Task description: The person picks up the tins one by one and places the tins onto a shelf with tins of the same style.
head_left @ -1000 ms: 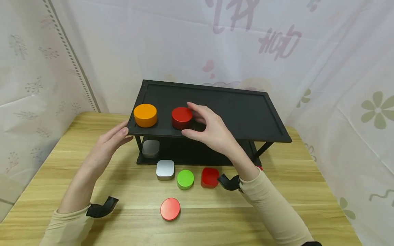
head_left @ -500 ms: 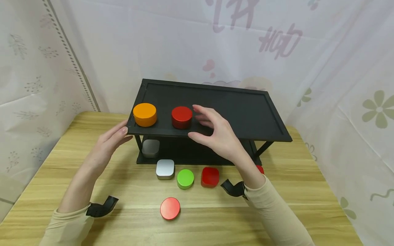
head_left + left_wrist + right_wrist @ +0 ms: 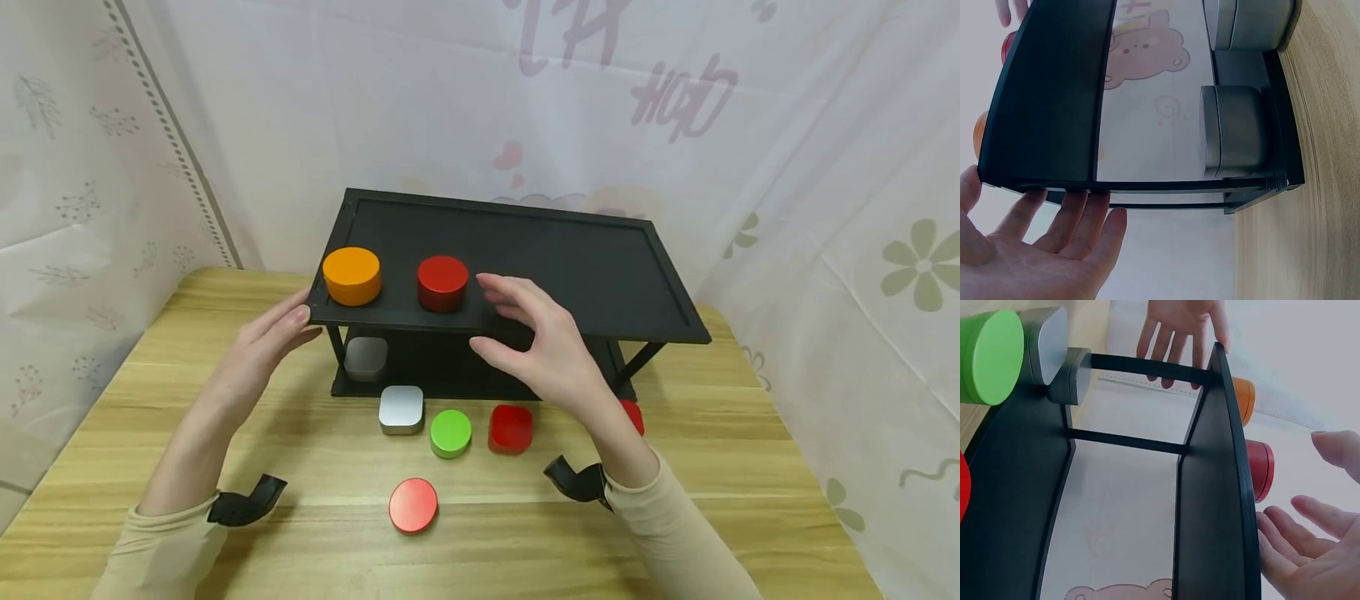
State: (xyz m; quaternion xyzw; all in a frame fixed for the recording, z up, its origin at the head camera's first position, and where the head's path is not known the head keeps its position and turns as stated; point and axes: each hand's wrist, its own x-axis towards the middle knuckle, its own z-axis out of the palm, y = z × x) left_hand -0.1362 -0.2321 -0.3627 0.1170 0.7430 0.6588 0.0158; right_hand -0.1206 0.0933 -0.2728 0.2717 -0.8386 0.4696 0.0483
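A round orange tin (image 3: pixel 352 277) and a round dark red tin (image 3: pixel 442 284) stand on the upper board of a black two-tier shelf (image 3: pixel 525 250). My left hand (image 3: pixel 258 354) touches the shelf's left end, thumb at the board's front corner, fingers nearly straight along the side in the left wrist view. Just right of the dark red tin is my right hand (image 3: pixel 543 342), thumb and fingers spread with nothing between them; the right wrist view shows the gap to the tin (image 3: pixel 1260 470).
Below, a grey square tin (image 3: pixel 366 359) sits on the lower board. In front lie a silver square tin (image 3: pixel 401 409), a round green tin (image 3: pixel 451 433), a red square tin (image 3: pixel 511 429) and a round light red tin (image 3: pixel 413 506). Another red tin (image 3: pixel 632 415) shows behind the right forearm.
My right hand has let go of the dark red tin and drawn back to the right and slightly toward me. The tin stays in place; my left hand stays at the shelf's end.
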